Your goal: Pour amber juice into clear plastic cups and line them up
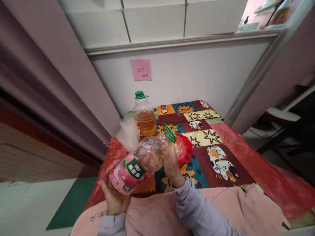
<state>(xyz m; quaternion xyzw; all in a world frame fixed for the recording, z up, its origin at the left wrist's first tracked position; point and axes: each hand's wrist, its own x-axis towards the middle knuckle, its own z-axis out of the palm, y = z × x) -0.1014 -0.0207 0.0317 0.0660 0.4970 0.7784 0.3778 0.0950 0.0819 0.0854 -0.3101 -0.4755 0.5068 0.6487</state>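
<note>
A large clear plastic bottle (134, 173) with a pink label and a green collar and handle at its neck is tilted in front of me, its neck up to the right. My left hand (114, 196) supports the base from below, thumb to the left. Around the shoulder, close under the neck, my right hand (170, 160) is wrapped. How much liquid the bottle holds is hard to tell. Just behind it stands a second bottle (146, 123), upright, green-capped and part filled with amber liquid. Frosted plastic cups (128, 137) stand left of that one.
A red scalloped dish (188, 150) lies beyond my right hand on a patterned mat (199, 168). Red plastic sheeting (265, 177) covers the table, and a pink cloth (152, 213) lies along its near edge. A pink note (141, 69) is stuck on the wall behind.
</note>
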